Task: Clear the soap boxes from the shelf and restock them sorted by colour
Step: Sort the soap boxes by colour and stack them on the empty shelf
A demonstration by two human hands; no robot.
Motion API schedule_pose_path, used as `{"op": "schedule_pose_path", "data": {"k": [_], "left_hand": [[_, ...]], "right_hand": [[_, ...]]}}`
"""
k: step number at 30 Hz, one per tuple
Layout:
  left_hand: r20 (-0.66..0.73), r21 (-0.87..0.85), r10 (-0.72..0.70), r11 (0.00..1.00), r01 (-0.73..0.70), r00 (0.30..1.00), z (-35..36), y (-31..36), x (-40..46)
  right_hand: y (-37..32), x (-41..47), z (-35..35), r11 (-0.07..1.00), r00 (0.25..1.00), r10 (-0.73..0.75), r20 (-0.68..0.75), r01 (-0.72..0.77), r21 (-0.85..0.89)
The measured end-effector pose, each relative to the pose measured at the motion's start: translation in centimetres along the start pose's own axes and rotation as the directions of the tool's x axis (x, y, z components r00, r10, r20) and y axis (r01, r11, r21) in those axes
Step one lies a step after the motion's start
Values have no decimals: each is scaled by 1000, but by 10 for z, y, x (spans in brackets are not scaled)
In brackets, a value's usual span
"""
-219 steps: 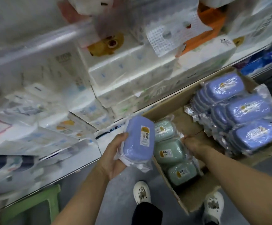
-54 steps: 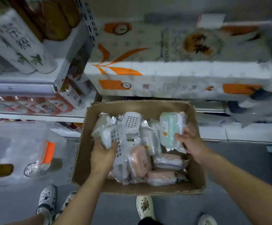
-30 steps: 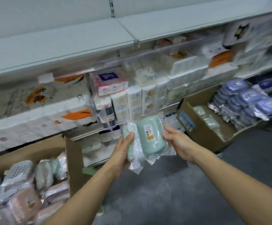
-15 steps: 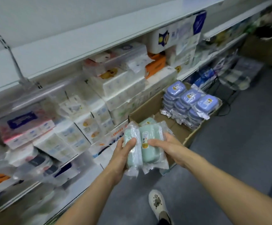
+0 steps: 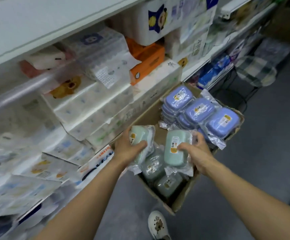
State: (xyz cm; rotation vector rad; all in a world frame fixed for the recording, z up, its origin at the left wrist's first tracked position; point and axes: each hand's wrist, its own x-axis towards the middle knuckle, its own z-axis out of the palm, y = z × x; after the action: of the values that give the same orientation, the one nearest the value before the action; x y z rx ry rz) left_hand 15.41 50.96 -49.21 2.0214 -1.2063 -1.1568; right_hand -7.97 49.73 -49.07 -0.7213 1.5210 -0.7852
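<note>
My left hand (image 5: 127, 149) grips a green soap box (image 5: 140, 135) in clear wrap, over the near end of an open cardboard box (image 5: 179, 204) on the floor. My right hand (image 5: 197, 153) holds a second green soap box (image 5: 174, 149) beside it, thumb across its label. Below them, more green soap boxes (image 5: 168, 184) lie in the carton's near half. Stacks of blue soap boxes (image 5: 199, 110) fill its far half.
Shelves (image 5: 36, 26) on the left carry white tissue packs (image 5: 95, 103) and an orange pack (image 5: 147, 61). Grey floor (image 5: 262, 161) lies right of the carton. My white shoe (image 5: 158, 226) stands just before it. A checked bag (image 5: 255, 70) lies farther down the aisle.
I have stepped up to the carton with the blue stacks. The two green boxes, held pressed together before, are now apart, one in each hand, lowered over the green ones in the carton.
</note>
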Motion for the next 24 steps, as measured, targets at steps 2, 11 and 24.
{"op": "schedule_pose_path", "data": {"k": [2,11,24], "left_hand": [[14,159,31,987,-33,999,13,-7,23],[59,705,33,706,-65,998,50,-43,59],[258,816,216,473,-332,942,60,-54,37]], "right_hand": [[12,18,0,1000,998,30,-56,-31,-6],[66,62,29,977,986,150,-78,-159,-138],[40,90,20,584,986,77,146,74,-808]]}}
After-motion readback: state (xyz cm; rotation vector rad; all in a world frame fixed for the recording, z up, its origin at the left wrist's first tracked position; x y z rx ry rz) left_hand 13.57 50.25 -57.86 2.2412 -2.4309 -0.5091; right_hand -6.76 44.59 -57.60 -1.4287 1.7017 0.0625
